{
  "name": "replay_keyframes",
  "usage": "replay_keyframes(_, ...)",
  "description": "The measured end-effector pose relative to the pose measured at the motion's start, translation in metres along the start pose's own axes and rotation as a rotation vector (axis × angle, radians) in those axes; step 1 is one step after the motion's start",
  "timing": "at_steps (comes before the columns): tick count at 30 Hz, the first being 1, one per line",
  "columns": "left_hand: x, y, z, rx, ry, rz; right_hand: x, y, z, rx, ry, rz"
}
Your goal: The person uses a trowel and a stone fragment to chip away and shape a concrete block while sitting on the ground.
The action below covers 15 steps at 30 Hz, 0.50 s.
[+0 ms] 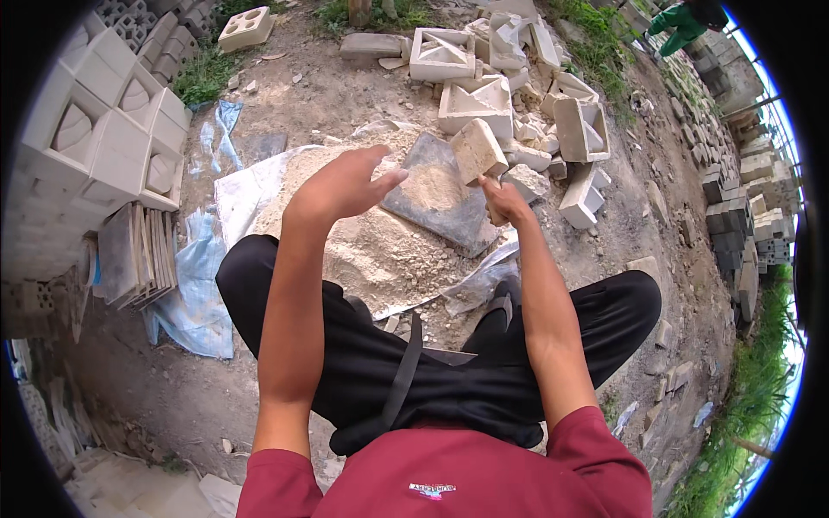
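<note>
Gripping block-headed mallet (479, 154) at 1 o'clock from view centre, in right hand (504, 203), with fingers clamped round handle. Can't tell if touching dark slab (469, 228) just past 12, dusted with pale crushed stone. Holding left hand (345, 183) out between 10 and 11, over crushed-stone heap (371, 255), with fingers together, thumb apart. Further out: broken hollow blocks (474, 105) toward 1; blue sheeting (203, 289) and leaning slabs (136, 255) at 9; stacked pale blocks (108, 142) at 10; person in green (680, 28) between 1 and 2.
</note>
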<state>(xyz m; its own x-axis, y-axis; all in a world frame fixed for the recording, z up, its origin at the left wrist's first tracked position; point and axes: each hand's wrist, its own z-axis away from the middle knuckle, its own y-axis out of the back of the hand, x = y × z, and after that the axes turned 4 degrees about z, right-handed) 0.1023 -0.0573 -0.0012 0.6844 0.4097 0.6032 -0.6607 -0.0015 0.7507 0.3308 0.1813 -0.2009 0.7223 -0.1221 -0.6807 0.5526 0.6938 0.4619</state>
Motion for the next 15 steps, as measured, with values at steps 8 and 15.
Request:
replay_keyframes(8, 0.002, 0.003, -0.005, -0.015, -0.028, -0.016, 0.072, -0.004, -0.002, 0.036, -0.054, 0.091)
replay_keyframes(15, 0.009, -0.001, -0.014, 0.003, -0.056, -0.01, 0.061, -0.043, 0.005, -0.09, 0.007, 0.129)
